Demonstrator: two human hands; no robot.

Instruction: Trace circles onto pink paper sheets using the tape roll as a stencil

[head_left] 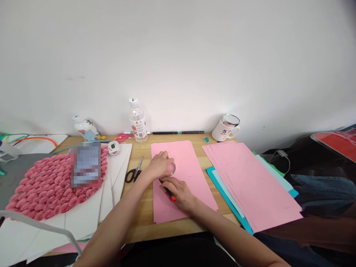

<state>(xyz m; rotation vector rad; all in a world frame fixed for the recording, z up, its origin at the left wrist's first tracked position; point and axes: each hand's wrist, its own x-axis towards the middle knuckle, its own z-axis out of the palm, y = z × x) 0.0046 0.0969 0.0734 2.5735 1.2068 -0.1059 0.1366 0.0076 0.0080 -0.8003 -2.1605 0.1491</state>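
Note:
My left hand (160, 165) presses a small round piece with a pale rim (174, 170) onto a stack of pink paper (183, 200); its fingers curl over the top, and the exact kind is hard to make out. Just below it, my right hand (178, 191) grips a black marker with a red end (170, 195). The marker's tip is near the round piece, mostly hidden by my fingers. Faint curved lines show on the pink sheet to the right. Black-handled scissors (135, 171) lie left of the stack.
A heap of pink paper rosettes (52, 189) with a phone (86, 165) on it lies left on white sheets. Behind stand a water bottle (138, 124) and a white mug (224, 129). More pink sheets (250, 181) lie at right over blue ones. Pens (178, 132) line the wall.

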